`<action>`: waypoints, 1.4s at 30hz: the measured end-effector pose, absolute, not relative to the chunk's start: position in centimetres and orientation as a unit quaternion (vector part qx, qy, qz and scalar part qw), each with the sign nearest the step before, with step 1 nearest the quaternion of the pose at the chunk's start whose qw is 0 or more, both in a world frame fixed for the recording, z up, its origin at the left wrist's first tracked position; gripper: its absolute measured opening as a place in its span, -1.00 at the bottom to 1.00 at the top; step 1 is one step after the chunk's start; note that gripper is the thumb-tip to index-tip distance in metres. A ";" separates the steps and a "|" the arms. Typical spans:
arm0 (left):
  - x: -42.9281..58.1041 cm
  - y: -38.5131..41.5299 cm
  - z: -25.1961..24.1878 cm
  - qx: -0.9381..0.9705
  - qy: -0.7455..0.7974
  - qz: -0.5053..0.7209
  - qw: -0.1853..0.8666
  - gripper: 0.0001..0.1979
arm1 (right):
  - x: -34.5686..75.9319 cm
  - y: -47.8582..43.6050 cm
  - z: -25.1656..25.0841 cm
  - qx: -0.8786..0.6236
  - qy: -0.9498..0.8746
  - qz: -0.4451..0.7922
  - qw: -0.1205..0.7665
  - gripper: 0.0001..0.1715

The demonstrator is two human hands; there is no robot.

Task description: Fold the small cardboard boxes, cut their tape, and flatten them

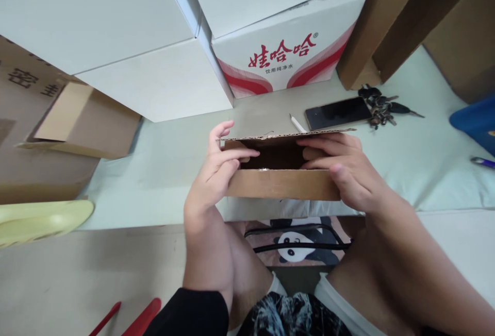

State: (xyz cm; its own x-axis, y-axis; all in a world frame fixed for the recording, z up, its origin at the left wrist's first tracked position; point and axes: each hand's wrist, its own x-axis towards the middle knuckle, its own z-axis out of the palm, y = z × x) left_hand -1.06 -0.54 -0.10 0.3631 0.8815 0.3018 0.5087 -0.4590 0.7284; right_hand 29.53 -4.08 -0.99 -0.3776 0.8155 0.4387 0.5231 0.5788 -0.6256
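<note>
Between my two hands is a small brown cardboard box [284, 185], its open side facing up toward me and its inside dark. My left hand [216, 166] grips the left end, with the thumb at the near edge, one finger reaching into the opening and others at the far flap. At the right end, my right hand [348, 168] has its thumb on the near wall and its fingers inside the opening. A ragged cut edge runs along the far flap. Just behind it lies a thin white pen-like tool [297, 123], partly hidden by the flap.
On the pale green cloth [154, 171] lie a black phone [337, 113] and a bunch of keys [381, 106]. White cartons [154, 78] and a red-and-white printed carton [286, 60] stand behind. Brown cardboard boxes [100, 119] are at left, a blue object [474, 122] at right.
</note>
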 end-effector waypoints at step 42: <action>-0.9 -1.6 2.5 0.734 0.362 0.355 0.451 -0.26 | 29.8 -3.8 -1.4 -0.401 -0.731 0.173 0.524 -0.16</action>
State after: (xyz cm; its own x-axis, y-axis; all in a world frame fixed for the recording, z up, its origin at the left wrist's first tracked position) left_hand -0.86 -1.60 2.46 0.4850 0.8525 0.1949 0.2108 -0.3303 0.9200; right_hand 29.82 -3.82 -1.37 -0.1289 0.7675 0.6279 0.4047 0.6188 -0.6733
